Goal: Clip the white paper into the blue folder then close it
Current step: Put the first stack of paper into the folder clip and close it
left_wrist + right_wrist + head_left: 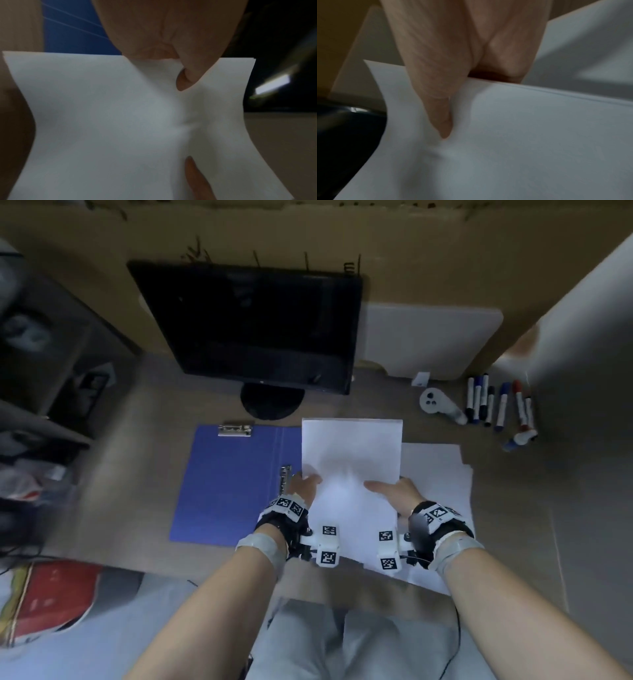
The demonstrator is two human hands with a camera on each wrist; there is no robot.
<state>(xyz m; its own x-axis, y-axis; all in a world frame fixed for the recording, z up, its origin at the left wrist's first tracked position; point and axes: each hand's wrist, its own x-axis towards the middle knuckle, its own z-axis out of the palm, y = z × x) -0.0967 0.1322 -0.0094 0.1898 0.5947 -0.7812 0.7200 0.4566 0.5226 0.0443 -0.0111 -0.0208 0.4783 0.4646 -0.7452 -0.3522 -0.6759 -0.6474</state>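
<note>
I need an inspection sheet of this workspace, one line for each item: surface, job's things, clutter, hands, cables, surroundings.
Surface: brown desk, partly covered by the folder and papers.
Job's things: blue folder lies open, metal clip at its far edge; white paper is held above the desk, right of the clip, not yet clipped.
Clutter: more white sheets on the desk; markers; white controller.
Hands: left hand and right hand both pinch the paper, thumbs on top.
Cables: thin black cable hangs below the right wrist.
Surroundings: dark monitor, white board, cardboard wall.
</note>
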